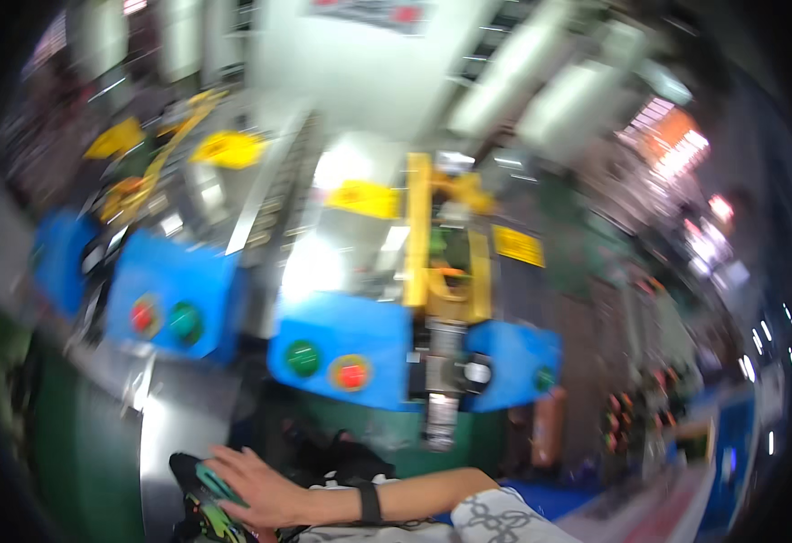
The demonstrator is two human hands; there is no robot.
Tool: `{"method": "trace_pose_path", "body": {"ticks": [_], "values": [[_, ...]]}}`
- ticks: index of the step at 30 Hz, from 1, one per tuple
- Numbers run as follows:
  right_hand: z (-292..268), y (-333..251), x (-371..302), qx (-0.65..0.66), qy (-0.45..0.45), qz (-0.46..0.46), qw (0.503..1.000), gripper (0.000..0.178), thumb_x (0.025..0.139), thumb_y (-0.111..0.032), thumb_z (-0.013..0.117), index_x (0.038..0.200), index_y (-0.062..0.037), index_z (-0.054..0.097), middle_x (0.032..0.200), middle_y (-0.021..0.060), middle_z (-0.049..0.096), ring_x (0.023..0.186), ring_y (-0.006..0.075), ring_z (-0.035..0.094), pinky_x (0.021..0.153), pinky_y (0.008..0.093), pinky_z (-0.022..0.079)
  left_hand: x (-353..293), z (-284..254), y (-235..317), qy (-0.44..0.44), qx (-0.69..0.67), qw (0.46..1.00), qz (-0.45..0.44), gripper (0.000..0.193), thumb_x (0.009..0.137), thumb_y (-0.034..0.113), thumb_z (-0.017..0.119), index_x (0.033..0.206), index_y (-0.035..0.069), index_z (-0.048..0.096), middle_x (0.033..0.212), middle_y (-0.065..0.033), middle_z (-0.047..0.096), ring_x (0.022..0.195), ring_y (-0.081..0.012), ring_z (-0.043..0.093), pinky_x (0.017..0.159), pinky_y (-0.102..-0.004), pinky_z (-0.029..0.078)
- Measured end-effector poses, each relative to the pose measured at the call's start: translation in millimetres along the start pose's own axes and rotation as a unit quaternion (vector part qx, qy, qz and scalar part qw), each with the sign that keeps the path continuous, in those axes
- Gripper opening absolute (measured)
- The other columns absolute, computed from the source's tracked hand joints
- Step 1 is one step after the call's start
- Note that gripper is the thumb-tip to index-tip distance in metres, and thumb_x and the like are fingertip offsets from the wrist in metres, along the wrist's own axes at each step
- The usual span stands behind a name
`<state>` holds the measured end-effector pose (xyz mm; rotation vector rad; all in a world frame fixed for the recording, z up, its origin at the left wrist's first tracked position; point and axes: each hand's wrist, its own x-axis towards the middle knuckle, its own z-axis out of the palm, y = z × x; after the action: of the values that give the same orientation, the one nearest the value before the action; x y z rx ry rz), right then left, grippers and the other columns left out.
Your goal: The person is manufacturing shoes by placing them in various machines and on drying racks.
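Observation:
My right hand [265, 493] reaches in from the lower right across the front of me, a dark band [369, 502] on its wrist. Its fingers and thumb lie around a black and green glove-like thing [204, 489] at the lower left. Blur hides the exact kind of that thing. My left hand cannot be made out; whether it is inside the glove-like thing does not show. The sleeve [504, 518] on my right arm is white with a dark chain-like pattern.
Ahead stands a machine with blue control panels [341, 348], red and green buttons, and a yellow frame [417, 231]. A second blue panel [174, 294] is to its left. A metal surface [183, 443] lies behind my hand. Blurred racks fill the right side.

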<state>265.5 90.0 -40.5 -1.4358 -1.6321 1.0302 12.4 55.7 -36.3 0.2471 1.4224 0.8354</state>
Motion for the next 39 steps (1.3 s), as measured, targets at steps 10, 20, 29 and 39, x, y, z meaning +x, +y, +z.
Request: {"method": "trace_pose_path", "body": {"ticks": [10,20,29,39], "values": [[44,22,-20,0.215,-0.175,0.142,0.950,0.038,0.088,0.000,0.059,0.125,0.0012,0.053,0.119,0.0150,0.062,0.114,0.0239,0.059,0.099,0.0342,0.046,45,-105,-46,0.267,0.277,0.876,0.291,0.081,0.061,0.004,0.067,0.135,0.002,0.035,0.127,-0.0165,0.045,0.123,-0.0288,0.044,0.104,-0.0386,0.036],[175,-16,9,0.245,-0.272,0.253,0.896,0.105,0.072,-0.011,0.069,0.153,-0.0050,0.001,0.158,0.0196,0.008,0.146,0.0350,0.010,0.115,0.0544,0.011,1,-203,-53,0.416,0.256,0.784,0.383,0.079,0.079,0.001,0.067,0.144,-0.004,0.024,0.148,-0.0220,0.031,0.140,-0.0331,0.029,0.115,-0.0420,0.023],[338,-44,51,0.066,-0.204,0.270,0.939,0.080,0.071,-0.005,0.064,0.140,0.0089,0.026,0.134,0.0321,0.043,0.129,0.0412,0.042,0.110,0.0386,0.031,45,-318,-47,0.301,-0.044,0.938,0.164,0.042,0.072,0.001,0.067,0.112,-0.001,0.052,0.104,-0.0084,0.060,0.095,-0.0206,0.060,0.088,-0.0373,0.049],[217,-154,-15,0.280,0.062,0.186,0.940,0.075,0.068,-0.006,0.064,0.137,0.0017,0.036,0.120,0.0189,0.057,0.113,0.0253,0.054,0.101,0.0324,0.040,39,-284,102,-0.119,0.112,0.982,0.096,0.072,0.064,0.000,0.060,0.132,-0.002,0.039,0.116,-0.0147,0.056,0.103,-0.0272,0.060,0.090,-0.0395,0.052]]}}
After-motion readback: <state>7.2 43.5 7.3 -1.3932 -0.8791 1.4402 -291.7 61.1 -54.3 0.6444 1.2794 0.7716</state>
